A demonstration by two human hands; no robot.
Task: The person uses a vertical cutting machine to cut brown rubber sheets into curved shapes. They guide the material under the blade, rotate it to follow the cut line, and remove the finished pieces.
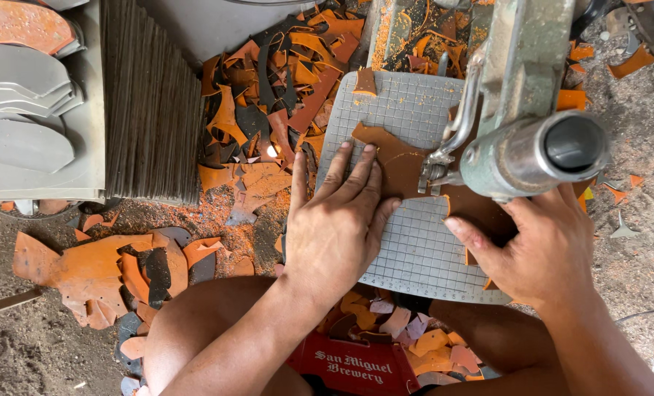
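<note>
Far left of my grips: a stack of grey sheets (pixel 151 103) stands on edge, with grey cut shapes (pixel 23 110) piled beside it.
Floor scraps: orange and dark offcuts (pixel 92 271) lie on the dirt floor (pixel 26 345), left of my left grip and below it; more are heaped behind the cutting mat.
Left grip: my left hand (pixel 338 224) lies flat, fingers spread and pressed down, not pinching anything; the fingertips rest on the near edge of the brown sheet.
Cutting mat: a grey gridded mat (pixel 408 249) lies under both grips, with a small brown chip (pixel 365 82) at its far corner.
Brown sheet: the brown sheet (pixel 393 158) lies on the mat between my grips, running from under my left fingertips to under the machine.
Machine: a green metal machine head (pixel 525 125) with a round end hangs over the sheet, just above my right grip.
Right grip: my right hand (pixel 543 249) is curled, thumb and fingers pressing on the sheet's right part; the machine hides the fingertips, so I cannot tell whether they pinch it.
Below my grips: a red crate (pixel 356 367) sits between my knees.
</note>
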